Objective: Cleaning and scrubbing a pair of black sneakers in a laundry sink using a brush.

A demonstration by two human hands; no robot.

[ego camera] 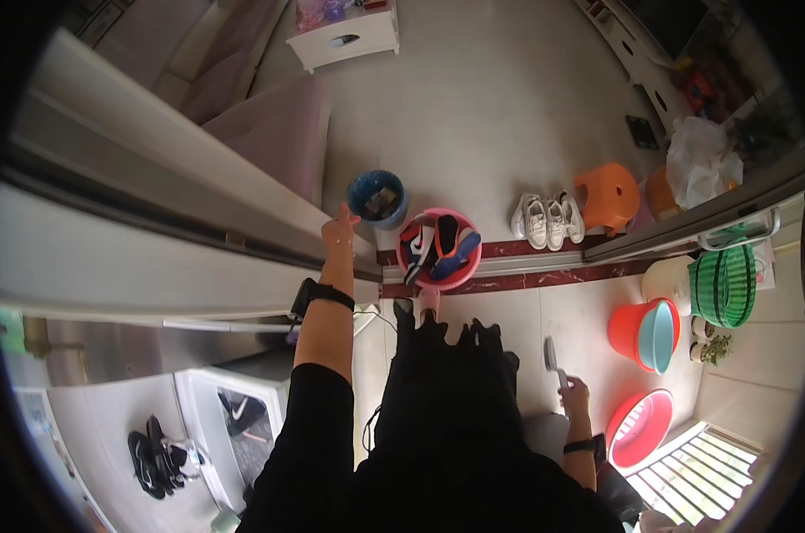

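Note:
My left hand (pixel 340 228) reaches forward with its fingers apart, beside a blue bin (pixel 378 200) with some rubbish in it, and holds nothing. To the right of that bin a pink basin (pixel 472 266) holds several shoes, among them a red, white and black sneaker (pixel 417 250) and a blue shoe (pixel 454 256). The basin stands across the sliding-door track, in front of my feet. My right hand (pixel 574 393) is closed around the handle of a brush (pixel 550 355), low at my right side. Both wrists wear black straps with small devices.
White sneakers (pixel 548 222) and an orange stool (pixel 609 196) stand beyond the track. Red buckets (pixel 629 336), a green basket (pixel 722 285) and a pink basin (pixel 640 428) are at the right. At the lower left, a white sink (pixel 202 400) contains a shoe; black shoes (pixel 154 460) lie beside it.

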